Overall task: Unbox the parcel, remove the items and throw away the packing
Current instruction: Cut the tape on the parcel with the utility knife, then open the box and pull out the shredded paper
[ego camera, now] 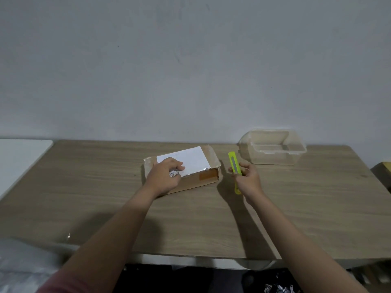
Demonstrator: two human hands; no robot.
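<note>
The left hand (164, 176) covered the near-left corner of the parcel (190, 166); print on its white label (186, 160) was too faint to read. The right hand (246, 180) hid the middle of the yellow cutter (233, 163). At 5 o'clock, crumpled packing (277, 289) was cropped by the frame edge.

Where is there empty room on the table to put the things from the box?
Bare wood lies left of the parcel, and in front of it along the near table edge under the arms. It is crowded between the parcel and the clear tub, where the right hand holds the knife.
</note>
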